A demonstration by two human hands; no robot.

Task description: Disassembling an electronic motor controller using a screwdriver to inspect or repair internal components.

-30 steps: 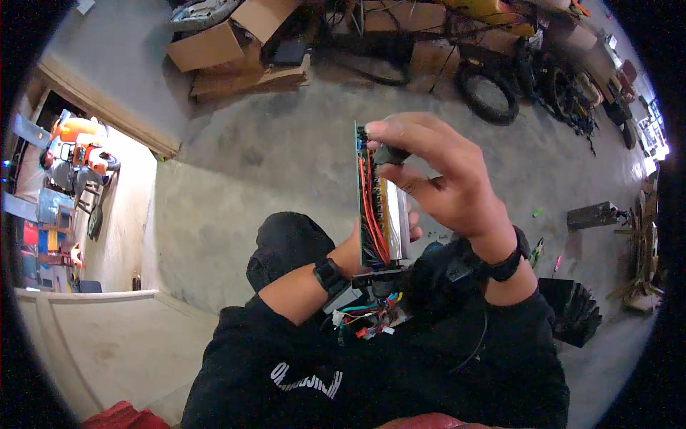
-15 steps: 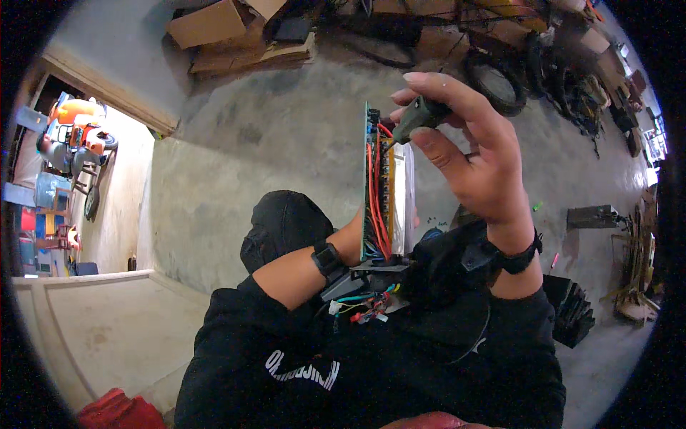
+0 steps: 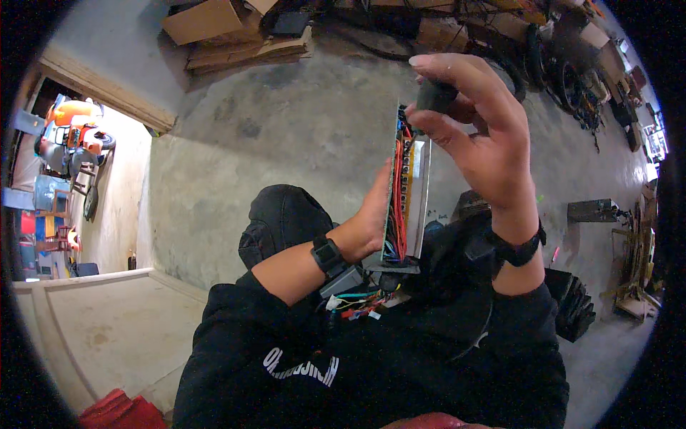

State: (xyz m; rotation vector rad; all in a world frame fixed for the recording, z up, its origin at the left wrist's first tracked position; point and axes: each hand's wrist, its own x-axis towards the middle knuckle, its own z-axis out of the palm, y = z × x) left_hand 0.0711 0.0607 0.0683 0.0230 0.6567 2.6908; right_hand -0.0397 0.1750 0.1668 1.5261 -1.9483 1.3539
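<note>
In my left hand [image 3: 369, 214] is an upright circuit board [image 3: 389, 214] with red wires [image 3: 399, 207], a row of small components and a silver metal side [image 3: 421, 179]; that hand lies against its left face. My right hand [image 3: 486, 136] pinches a dark green tool handle [image 3: 436, 96] at the board's upper end, with the tip mostly hidden by fingers. Below the board hang coloured wires with white and red connectors [image 3: 350, 313], beside a grey part [image 3: 339, 282], over my dark-clothed lap.
Cardboard boxes [image 3: 200, 21], tires [image 3: 561, 79] and clutter line the far side of the concrete floor. A doorway on the left shows an orange scooter [image 3: 75, 111]. A grey metal block [image 3: 592, 211] and a black stack [image 3: 572, 304] lie to the right; red cloth [image 3: 121, 411] is lower left.
The board has moved to the right and more of my left hand shows beside it. My right hand has risen with the tool handle, which has tilted more upright.
</note>
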